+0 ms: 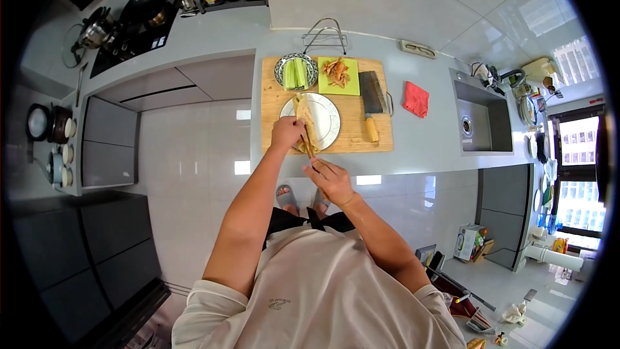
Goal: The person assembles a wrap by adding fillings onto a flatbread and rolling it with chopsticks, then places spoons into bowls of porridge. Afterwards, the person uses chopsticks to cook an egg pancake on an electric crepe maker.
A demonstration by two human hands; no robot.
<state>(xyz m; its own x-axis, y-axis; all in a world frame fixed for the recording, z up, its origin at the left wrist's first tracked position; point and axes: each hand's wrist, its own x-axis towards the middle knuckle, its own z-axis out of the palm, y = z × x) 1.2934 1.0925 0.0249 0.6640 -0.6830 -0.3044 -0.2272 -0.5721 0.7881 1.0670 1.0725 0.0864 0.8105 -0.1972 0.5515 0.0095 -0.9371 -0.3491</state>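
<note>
A white plate [328, 117] with a patterned rim rests on the wooden board [278, 100]. A folded flatbread [303, 108] lies along its left side. My left hand [289, 132] is closed on the flatbread at its left edge. Below the plate, my right hand [333, 181] is closed around thin brown chopsticks [309, 146], whose upper part reaches the flatbread. Behind the plate stand a patterned bowl [279, 72] of green sticks [296, 74] and a green board [350, 84] with shredded brown food [337, 72]. What fills the flatbread is hard to make out.
A cleaver [372, 94] lies on the board's right side, its wooden handle toward me. Farther right are a red cloth [416, 99] and a sink [485, 123]. A wire rack [325, 37] stands behind the board. The stove [139, 42] with pans is at the upper left.
</note>
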